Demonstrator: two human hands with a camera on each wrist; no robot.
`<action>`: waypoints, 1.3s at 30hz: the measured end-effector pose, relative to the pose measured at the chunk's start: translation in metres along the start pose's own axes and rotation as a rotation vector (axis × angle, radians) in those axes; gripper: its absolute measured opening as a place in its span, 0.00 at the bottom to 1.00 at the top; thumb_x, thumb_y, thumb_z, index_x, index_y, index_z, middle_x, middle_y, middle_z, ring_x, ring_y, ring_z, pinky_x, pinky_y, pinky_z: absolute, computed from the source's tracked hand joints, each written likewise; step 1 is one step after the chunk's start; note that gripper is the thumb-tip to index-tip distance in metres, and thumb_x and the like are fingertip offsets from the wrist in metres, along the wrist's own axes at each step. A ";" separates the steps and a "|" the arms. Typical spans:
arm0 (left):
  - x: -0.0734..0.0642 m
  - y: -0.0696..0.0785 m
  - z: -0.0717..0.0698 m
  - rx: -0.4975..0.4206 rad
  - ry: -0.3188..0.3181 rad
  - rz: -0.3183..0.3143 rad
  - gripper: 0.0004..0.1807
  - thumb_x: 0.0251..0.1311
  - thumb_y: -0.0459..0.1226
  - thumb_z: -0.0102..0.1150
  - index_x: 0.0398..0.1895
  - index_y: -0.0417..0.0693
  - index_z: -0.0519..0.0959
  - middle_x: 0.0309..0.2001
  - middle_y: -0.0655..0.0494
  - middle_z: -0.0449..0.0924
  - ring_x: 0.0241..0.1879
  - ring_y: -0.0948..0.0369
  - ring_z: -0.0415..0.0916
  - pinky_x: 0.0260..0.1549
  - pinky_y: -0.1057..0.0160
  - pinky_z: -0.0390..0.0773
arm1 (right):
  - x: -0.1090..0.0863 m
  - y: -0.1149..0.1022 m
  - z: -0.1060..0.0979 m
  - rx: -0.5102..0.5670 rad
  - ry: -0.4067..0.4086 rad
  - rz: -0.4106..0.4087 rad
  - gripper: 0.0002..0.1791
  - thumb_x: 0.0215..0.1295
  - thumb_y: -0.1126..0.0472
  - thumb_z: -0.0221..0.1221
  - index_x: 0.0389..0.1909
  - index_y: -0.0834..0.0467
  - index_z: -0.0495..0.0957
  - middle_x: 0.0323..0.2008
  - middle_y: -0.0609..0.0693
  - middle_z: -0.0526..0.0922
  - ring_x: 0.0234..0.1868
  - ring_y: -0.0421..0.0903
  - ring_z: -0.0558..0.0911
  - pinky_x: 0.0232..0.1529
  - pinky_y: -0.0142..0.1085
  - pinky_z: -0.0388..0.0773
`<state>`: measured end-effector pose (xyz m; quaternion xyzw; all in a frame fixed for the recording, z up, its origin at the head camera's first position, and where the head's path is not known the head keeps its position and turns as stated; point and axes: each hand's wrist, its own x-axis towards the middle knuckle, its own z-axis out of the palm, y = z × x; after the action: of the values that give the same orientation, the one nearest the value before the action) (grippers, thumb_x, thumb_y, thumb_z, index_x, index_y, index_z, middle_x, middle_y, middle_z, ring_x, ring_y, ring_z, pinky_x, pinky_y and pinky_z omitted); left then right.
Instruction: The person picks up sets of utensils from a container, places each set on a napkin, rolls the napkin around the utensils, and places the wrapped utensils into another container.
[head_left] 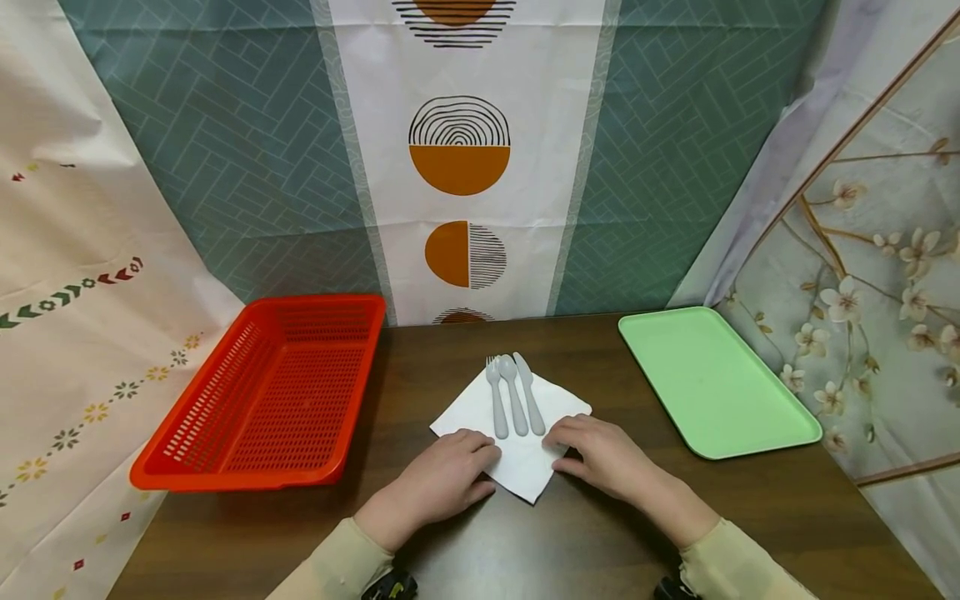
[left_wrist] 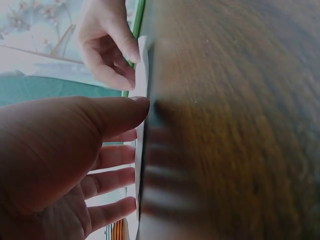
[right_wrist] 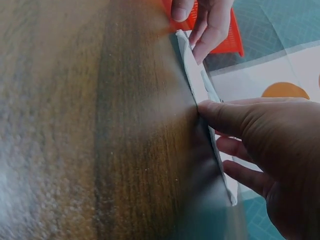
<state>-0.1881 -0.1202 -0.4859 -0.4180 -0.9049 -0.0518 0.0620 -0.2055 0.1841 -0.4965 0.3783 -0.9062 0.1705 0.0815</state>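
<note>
A white paper napkin [head_left: 525, 473] lies as a diamond on the table, one corner pointing to the person. On it a grey fork [head_left: 499, 408], spoon [head_left: 516, 404] and knife [head_left: 531, 400] lie side by side, heads away. The left hand [head_left: 446, 477] rests at the napkin's left edge; the left wrist view shows its fingers [left_wrist: 112, 179] fairly straight, tips on the napkin. At the right edge, the right hand [head_left: 603, 458] touches the napkin with relaxed, slightly bent fingers. Its thumb [right_wrist: 220, 115] meets the near edge in the right wrist view.
A red slotted plastic basket [head_left: 337, 471] stands at the left of the dark wooden table [head_left: 540, 550]. To the right lies a light green tray [head_left: 720, 383]. Patterned cloth [head_left: 262, 125] hangs behind the table and along both sides.
</note>
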 end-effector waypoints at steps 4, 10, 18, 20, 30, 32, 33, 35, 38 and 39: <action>0.002 -0.001 0.000 0.003 0.010 -0.001 0.16 0.70 0.46 0.75 0.53 0.50 0.84 0.53 0.55 0.84 0.54 0.53 0.81 0.56 0.54 0.82 | 0.001 0.001 0.003 -0.012 0.033 -0.018 0.14 0.62 0.60 0.81 0.47 0.52 0.89 0.48 0.39 0.88 0.50 0.43 0.86 0.54 0.45 0.85; 0.004 -0.001 0.002 0.010 0.013 -0.006 0.16 0.69 0.46 0.76 0.52 0.51 0.85 0.49 0.57 0.83 0.49 0.54 0.81 0.51 0.55 0.82 | 0.003 0.002 0.007 -0.007 0.086 -0.042 0.10 0.64 0.62 0.79 0.41 0.50 0.88 0.44 0.39 0.87 0.47 0.41 0.85 0.54 0.45 0.85; 0.008 -0.001 -0.002 0.008 0.067 -0.007 0.16 0.65 0.44 0.79 0.49 0.50 0.85 0.43 0.57 0.83 0.44 0.54 0.81 0.41 0.56 0.82 | 0.006 0.002 0.008 0.002 0.130 -0.039 0.09 0.66 0.64 0.77 0.37 0.48 0.87 0.39 0.37 0.85 0.43 0.39 0.82 0.44 0.39 0.84; 0.009 -0.001 -0.003 0.006 0.074 -0.010 0.16 0.64 0.44 0.80 0.49 0.50 0.85 0.42 0.57 0.83 0.43 0.54 0.81 0.40 0.56 0.82 | 0.007 0.002 0.008 0.013 0.131 -0.024 0.09 0.67 0.64 0.77 0.37 0.48 0.86 0.39 0.37 0.85 0.43 0.39 0.82 0.45 0.40 0.84; 0.011 -0.005 0.001 -0.006 0.096 -0.025 0.13 0.64 0.40 0.79 0.48 0.50 0.86 0.41 0.58 0.84 0.42 0.55 0.83 0.40 0.56 0.83 | 0.009 0.001 0.008 0.031 0.076 0.071 0.07 0.71 0.63 0.73 0.38 0.49 0.86 0.39 0.37 0.83 0.43 0.39 0.82 0.45 0.40 0.84; 0.013 -0.006 0.002 -0.012 0.115 -0.030 0.10 0.66 0.38 0.78 0.46 0.51 0.87 0.41 0.59 0.85 0.41 0.55 0.84 0.41 0.57 0.84 | 0.009 0.001 0.008 0.044 0.087 0.078 0.07 0.71 0.64 0.74 0.37 0.49 0.85 0.39 0.37 0.83 0.42 0.38 0.81 0.45 0.40 0.84; 0.014 -0.007 0.002 -0.014 0.123 -0.034 0.08 0.67 0.37 0.77 0.45 0.51 0.87 0.41 0.59 0.86 0.41 0.56 0.84 0.41 0.57 0.84 | 0.009 0.001 0.008 0.053 0.095 0.081 0.08 0.71 0.64 0.74 0.37 0.49 0.85 0.38 0.37 0.83 0.41 0.38 0.81 0.44 0.40 0.84; 0.015 -0.009 0.003 -0.031 0.134 -0.051 0.04 0.69 0.36 0.75 0.43 0.51 0.88 0.41 0.60 0.88 0.40 0.57 0.85 0.43 0.58 0.85 | 0.009 0.001 0.008 0.074 0.111 0.092 0.09 0.70 0.66 0.74 0.36 0.48 0.85 0.38 0.37 0.83 0.40 0.37 0.81 0.44 0.39 0.84; 0.018 -0.012 0.003 -0.067 0.138 -0.088 0.02 0.72 0.36 0.72 0.39 0.51 0.87 0.36 0.61 0.88 0.37 0.58 0.85 0.42 0.57 0.85 | 0.009 0.001 0.006 0.126 0.125 0.128 0.08 0.70 0.65 0.74 0.37 0.48 0.86 0.38 0.36 0.84 0.40 0.36 0.81 0.45 0.40 0.84; 0.019 -0.013 0.004 -0.080 0.138 -0.102 0.03 0.72 0.36 0.71 0.38 0.52 0.87 0.34 0.61 0.87 0.36 0.58 0.84 0.41 0.57 0.85 | 0.009 0.002 0.005 0.151 0.125 0.147 0.07 0.71 0.64 0.73 0.38 0.48 0.87 0.39 0.36 0.84 0.41 0.36 0.82 0.46 0.40 0.84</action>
<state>-0.2105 -0.1138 -0.4870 -0.3690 -0.9157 -0.1199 0.1047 -0.2130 0.1776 -0.4991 0.3045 -0.9093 0.2669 0.0964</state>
